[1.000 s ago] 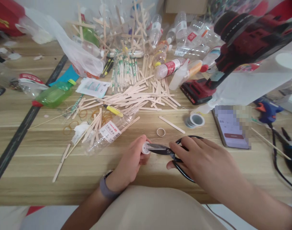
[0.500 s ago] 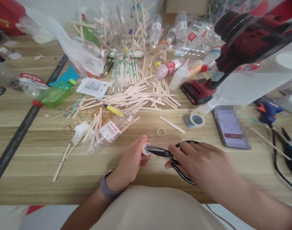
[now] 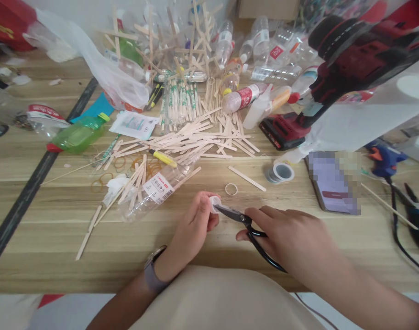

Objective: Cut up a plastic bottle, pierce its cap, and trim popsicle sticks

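Pinched in my left hand is a small white bottle cap, its hollow side turned towards the scissors. My right hand is closed around the black handles of a pair of scissors. The blade tips reach into the cap; whether they cut the plastic I cannot tell. Just beyond the cap, a thin white ring lies on the table. Left of my hands an uncapped clear plastic bottle rests on its side, with a yellow utility knife by it.
Wooden sticks are heaped mid-table, one loose stick nearer me. A red cordless drill, a spool, a phone and a glue gun stand or lie right. A green bottle lies left; several bottles crowd the back.
My left hand has turned the cap and shifted it slightly up and right. The scissors have tilted, their handles swinging a little lower, with the tips still at the cap.
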### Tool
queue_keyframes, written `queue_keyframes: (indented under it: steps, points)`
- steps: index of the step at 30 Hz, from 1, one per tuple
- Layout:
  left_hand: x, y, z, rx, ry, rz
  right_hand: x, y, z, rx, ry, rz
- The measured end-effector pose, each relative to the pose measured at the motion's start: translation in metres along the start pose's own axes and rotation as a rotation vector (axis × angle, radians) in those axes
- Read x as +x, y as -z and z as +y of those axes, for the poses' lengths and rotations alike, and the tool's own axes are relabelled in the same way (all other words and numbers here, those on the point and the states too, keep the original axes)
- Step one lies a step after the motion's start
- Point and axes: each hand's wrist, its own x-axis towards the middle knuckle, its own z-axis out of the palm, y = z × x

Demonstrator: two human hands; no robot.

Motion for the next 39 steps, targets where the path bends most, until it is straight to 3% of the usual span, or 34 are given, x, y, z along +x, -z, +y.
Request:
queue_keyframes:
  steps: [6, 13, 21, 28, 35, 39]
  points:
    - [-0.003, -0.001, 0.002, 0.059, -0.071, 0.003, -0.001, -0.004, 0.000, 0.215, -0.048, -0.066]
    - [-0.004, -0.001, 0.007, 0.100, -0.101, -0.010, 0.003, -0.003, 0.003, 0.798, -0.280, -0.405]
    - [-0.003, -0.001, 0.001, -0.071, -0.075, -0.102, 0.006, -0.011, 0.010, 1.375, -0.353, -0.642]
    - [-0.001, -0.001, -0.001, -0.192, -0.025, -0.153, 0.004, -0.020, 0.014, 1.508, -0.274, -0.652]
    - [-0.002, 0.001, 0.001, -0.095, -0.030, -0.167, -0.003, -0.033, 0.020, 1.722, -0.190, -0.714]
    - [0.000, 0.000, 0.003, -0.155, 0.005, -0.171, -0.007, -0.040, 0.021, 1.833, -0.140, -0.718]
